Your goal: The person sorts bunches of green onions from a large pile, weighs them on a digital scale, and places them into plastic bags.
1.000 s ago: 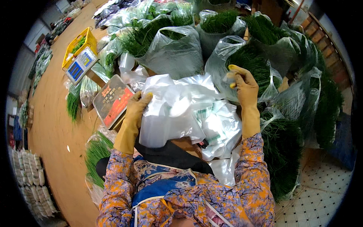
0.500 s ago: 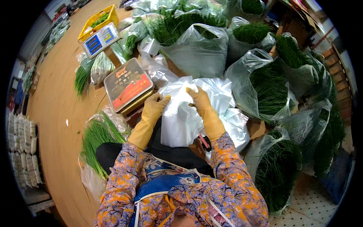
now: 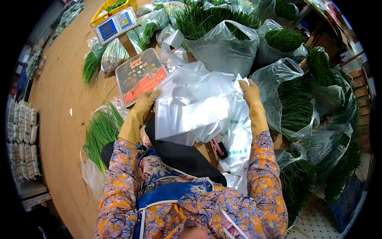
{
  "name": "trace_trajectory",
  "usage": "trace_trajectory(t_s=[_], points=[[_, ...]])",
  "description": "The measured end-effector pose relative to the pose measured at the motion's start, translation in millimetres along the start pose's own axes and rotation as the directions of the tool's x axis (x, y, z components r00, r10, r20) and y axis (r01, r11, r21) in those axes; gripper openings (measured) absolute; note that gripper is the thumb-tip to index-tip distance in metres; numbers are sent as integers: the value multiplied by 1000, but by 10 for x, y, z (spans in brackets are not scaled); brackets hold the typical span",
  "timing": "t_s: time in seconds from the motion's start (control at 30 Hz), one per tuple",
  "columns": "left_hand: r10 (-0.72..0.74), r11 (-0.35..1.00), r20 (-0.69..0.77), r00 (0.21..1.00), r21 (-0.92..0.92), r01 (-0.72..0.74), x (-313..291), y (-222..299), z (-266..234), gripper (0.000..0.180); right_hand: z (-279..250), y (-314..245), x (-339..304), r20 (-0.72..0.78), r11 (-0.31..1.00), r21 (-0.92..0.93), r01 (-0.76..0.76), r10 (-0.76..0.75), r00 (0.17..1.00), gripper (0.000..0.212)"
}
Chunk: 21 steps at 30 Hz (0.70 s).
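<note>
A clear plastic bag (image 3: pixel 187 103) is stretched out in front of me, over my lap. My left hand (image 3: pixel 146 104), in a tan rubber glove, is closed on its left edge beside the scale platform. On the other side my right hand (image 3: pixel 250 93), gloved the same way, grips the bag's upper right corner. More plastic bags (image 3: pixel 238 153) lie in a shiny heap under and to the right of it. Between that heap and my dark-clad leg, a small black and red object (image 3: pixel 218 148) shows; its kind is unclear.
A platform scale (image 3: pixel 141 75) with its display (image 3: pixel 116 26) stands ahead left, before a yellow crate (image 3: pixel 105 10). Bagged green chives (image 3: pixel 296 103) crowd the right and far side. A loose bunch of chives (image 3: pixel 104 131) lies left on the brown floor (image 3: pixel 65 139). White packs (image 3: pixel 23 139) are stacked far left.
My hands have moved apart, the left toward the left and the right toward the upper right. Between them the bag has spread from a bunched shape into a wide sheet.
</note>
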<state>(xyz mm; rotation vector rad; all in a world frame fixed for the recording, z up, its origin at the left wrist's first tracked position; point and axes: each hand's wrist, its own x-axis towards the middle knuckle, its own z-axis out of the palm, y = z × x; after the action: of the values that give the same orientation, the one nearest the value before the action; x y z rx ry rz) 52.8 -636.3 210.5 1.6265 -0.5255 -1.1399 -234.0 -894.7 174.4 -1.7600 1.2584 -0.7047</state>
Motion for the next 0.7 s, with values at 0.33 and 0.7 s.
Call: trace_trajectory(t_s=[0.33,0.7], points=[[75,962,107,991,-270,-43,-84,-192,-586,26,-443,802,-31,-100,911,-322,-257,237,966,52],[21,928,128,992,-371,28,-432,92,-318,11,767,-1218,-728,867,934,329,-138,-241,436,31]])
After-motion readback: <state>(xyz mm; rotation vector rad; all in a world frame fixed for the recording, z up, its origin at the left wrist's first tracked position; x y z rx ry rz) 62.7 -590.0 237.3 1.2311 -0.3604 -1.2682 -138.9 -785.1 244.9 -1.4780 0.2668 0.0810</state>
